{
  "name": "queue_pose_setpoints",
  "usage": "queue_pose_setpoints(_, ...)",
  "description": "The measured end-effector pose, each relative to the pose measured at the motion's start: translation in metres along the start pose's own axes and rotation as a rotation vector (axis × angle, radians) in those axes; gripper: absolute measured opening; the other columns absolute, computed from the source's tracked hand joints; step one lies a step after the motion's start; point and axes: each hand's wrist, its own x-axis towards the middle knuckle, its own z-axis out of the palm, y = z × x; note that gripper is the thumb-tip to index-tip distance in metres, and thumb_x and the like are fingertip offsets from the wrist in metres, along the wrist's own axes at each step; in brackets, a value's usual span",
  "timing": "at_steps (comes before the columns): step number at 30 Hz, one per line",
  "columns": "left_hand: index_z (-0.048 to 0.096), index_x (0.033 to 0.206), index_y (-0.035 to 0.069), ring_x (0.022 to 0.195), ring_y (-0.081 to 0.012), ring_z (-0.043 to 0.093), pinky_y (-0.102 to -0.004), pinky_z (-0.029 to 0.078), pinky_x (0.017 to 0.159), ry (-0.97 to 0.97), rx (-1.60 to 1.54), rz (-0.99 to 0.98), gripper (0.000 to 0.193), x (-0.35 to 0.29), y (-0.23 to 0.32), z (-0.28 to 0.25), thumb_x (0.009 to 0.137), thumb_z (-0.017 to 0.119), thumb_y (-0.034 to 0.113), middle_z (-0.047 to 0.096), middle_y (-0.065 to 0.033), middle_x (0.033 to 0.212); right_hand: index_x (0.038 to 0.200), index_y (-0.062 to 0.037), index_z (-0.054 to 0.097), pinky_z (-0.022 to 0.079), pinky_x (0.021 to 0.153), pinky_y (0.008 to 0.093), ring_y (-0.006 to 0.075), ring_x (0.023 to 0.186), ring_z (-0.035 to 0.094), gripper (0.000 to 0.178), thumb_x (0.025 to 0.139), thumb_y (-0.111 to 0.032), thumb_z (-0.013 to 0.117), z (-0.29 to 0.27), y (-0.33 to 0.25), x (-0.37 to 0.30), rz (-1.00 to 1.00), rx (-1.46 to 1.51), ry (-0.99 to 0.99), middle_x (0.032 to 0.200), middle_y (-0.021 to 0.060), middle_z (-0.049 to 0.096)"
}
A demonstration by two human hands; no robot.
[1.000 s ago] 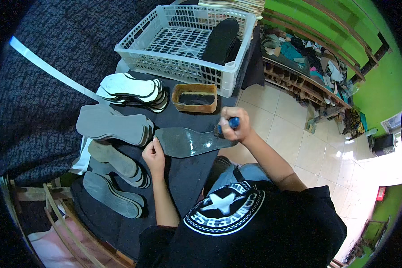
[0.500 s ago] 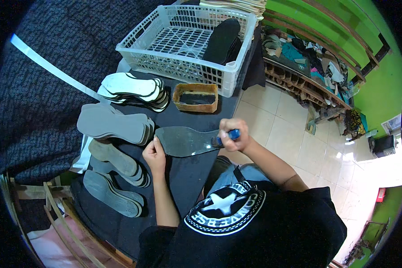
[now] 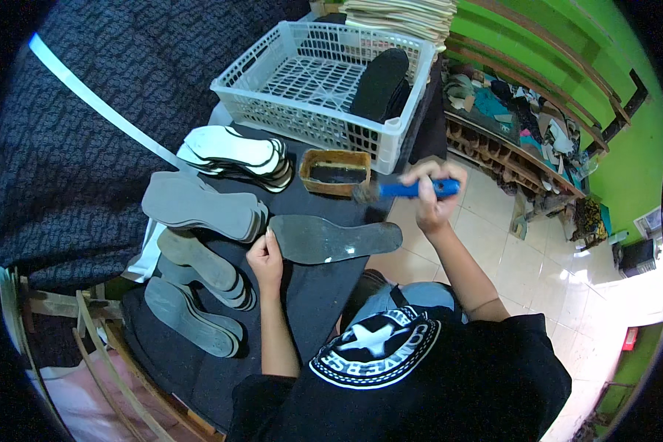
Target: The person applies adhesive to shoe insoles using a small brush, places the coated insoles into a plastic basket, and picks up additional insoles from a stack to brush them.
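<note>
My left hand (image 3: 266, 259) pinches the wide end of a dark grey shoe insole (image 3: 331, 240), whose upper face has shiny wet patches. The narrow end points right, past the table's edge. In my right hand (image 3: 436, 193) is a brush (image 3: 412, 190) with a blue handle, raised above the insole. Its bristle end, somewhat blurred, comes close to a small brown rectangular tub (image 3: 335, 173) with dark stuff inside. Left of the tub lies a stack of white-topped insoles (image 3: 232, 151). Nearer me are stacks of grey insoles (image 3: 199, 200), brownish insoles (image 3: 197, 258) and darker insoles (image 3: 191, 313).
A white plastic crate (image 3: 254, 110) behind the tub holds black soles (image 3: 381, 85) at its right side. Pale layered sheets (image 3: 401, 18) are piled beyond it. A cluttered wooden rack (image 3: 508, 118) stands against the green wall. Tiled floor (image 3: 493, 236) lies right of the dark-covered table.
My right hand has lifted the brush off the insole's narrow end and moved it up and right, turning its bristles toward the tub. My left hand still holds the insole.
</note>
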Motion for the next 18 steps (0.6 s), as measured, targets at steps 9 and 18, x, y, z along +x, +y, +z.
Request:
queue_pose_setpoints(9, 0.047, 0.057, -0.001, 0.042, -0.0023, 0.033, -0.0195, 0.025, 0.038, -0.002, -0.053, -0.056, 0.033, -0.001, 0.019, -0.003, 0.085, 0.044, 0.017, 0.039, 0.0040, 0.049, 0.092, -0.0038, 0.039, 0.041, 0.056, 0.0312, 0.0242, 0.062, 0.053, 0.022, 0.082, -0.022, 0.048, 0.028, 0.032, 0.031, 0.342, -0.470, -0.442, 0.072, 0.0136, 0.051)
queue_pose_setpoints(18, 0.041, 0.052, 0.002, 0.040, -0.0031, 0.032, -0.0208, 0.025, 0.036, -0.041, -0.065, -0.018, 0.034, 0.016, 0.049, -0.007, 0.083, 0.046, 0.015, 0.036, 0.0033, 0.045, 0.088, -0.0015, 0.044, 0.041, 0.063, 0.0326, 0.0284, 0.072, 0.051, 0.022, 0.080, -0.021, 0.050, 0.022, 0.030, 0.044, 0.237, -0.478, -0.533, 0.079, 0.0162, 0.050)
